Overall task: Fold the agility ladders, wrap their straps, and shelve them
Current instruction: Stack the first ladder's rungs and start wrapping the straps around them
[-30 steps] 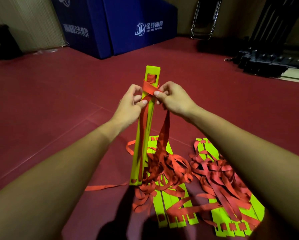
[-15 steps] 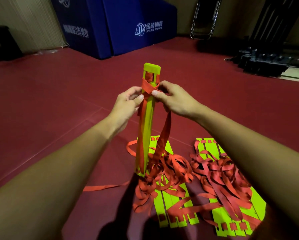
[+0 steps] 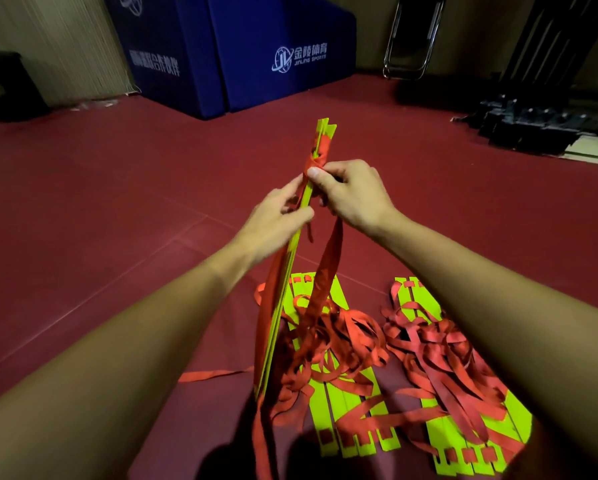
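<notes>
A stack of neon-yellow ladder rungs [image 3: 292,258] stands on end over the red floor, turned edge-on to me. A red strap [image 3: 316,161] is wound round its upper part. My left hand [image 3: 276,216] grips the stack just below the wrap. My right hand [image 3: 351,194] pinches the strap against the rungs with the thumb on top. A loose length of strap [image 3: 328,268] hangs from my right hand into a tangle below.
Two flat bundles of yellow rungs [image 3: 351,420] [image 3: 470,441] lie on the floor under heaps of red strap [image 3: 432,344]. Blue padded mats [image 3: 256,53] stand at the back. A folding chair [image 3: 411,39] and dark equipment [image 3: 539,123] are at the far right.
The stack has rotated from face-on to edge-on. My left hand slid lower on the rungs. My right hand carried the strap across the top of the wrap.
</notes>
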Action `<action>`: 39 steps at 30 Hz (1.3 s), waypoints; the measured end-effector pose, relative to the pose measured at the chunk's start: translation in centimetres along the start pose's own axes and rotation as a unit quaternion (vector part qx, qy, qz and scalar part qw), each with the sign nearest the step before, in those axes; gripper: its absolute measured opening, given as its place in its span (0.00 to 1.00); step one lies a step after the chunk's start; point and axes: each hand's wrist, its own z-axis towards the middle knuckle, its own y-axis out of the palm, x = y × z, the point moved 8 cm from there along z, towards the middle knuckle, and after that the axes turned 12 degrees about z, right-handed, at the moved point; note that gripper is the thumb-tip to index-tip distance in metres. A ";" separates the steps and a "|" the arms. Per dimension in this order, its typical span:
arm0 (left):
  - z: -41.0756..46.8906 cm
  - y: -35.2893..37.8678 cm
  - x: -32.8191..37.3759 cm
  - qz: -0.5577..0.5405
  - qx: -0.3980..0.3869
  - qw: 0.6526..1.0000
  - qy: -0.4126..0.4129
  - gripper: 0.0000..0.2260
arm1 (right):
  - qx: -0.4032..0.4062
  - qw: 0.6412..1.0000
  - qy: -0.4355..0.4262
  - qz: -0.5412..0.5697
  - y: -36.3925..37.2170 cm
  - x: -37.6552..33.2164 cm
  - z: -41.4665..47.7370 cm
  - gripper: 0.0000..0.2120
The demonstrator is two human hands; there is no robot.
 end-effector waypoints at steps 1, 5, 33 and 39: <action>-0.1 0.4 0.0 0.027 -0.017 0.999 0.013 0.29 | -0.005 1.000 -0.002 0.005 0.0 -0.1 0.0 0.18; 0.0 -0.5 0.0 0.111 0.041 0.991 0.056 0.22 | -0.069 0.997 -0.029 0.005 0.9 -0.7 -0.5 0.13; -0.7 -0.3 -0.6 0.139 0.046 0.989 -0.021 0.17 | 0.010 0.999 0.000 0.032 0.5 0.0 0.0 0.18; -0.5 -1.2 -0.7 0.167 0.060 0.983 -0.041 0.12 | -0.070 0.995 0.010 0.065 0.8 -0.6 -0.3 0.13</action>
